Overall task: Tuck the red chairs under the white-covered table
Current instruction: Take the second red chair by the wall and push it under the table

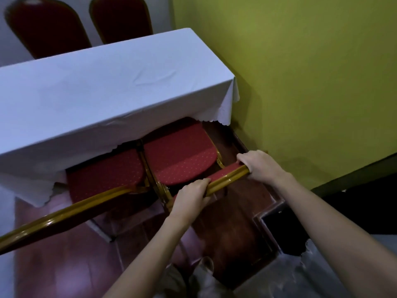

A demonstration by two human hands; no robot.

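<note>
Red chairs are standing side by side at the near edge of the white-covered table [90,87]; the right chair [180,155] has its seat partly under the hanging cloth, and the left chair [105,171] is touching it. Two more red chairs [49,24] are waiting behind the table. The left hand [191,197] and right hand [257,163] are both gripping the gold top rail [227,179] of the right chair's back, fingers curled over it. A yellow-green wall [311,72] is rising just beside, above the reddish tiled floor [64,265].

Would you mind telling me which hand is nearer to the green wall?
Right. The right hand grips the chair's backrest top at the end nearest the green wall; the left hand grips its other end.
</note>
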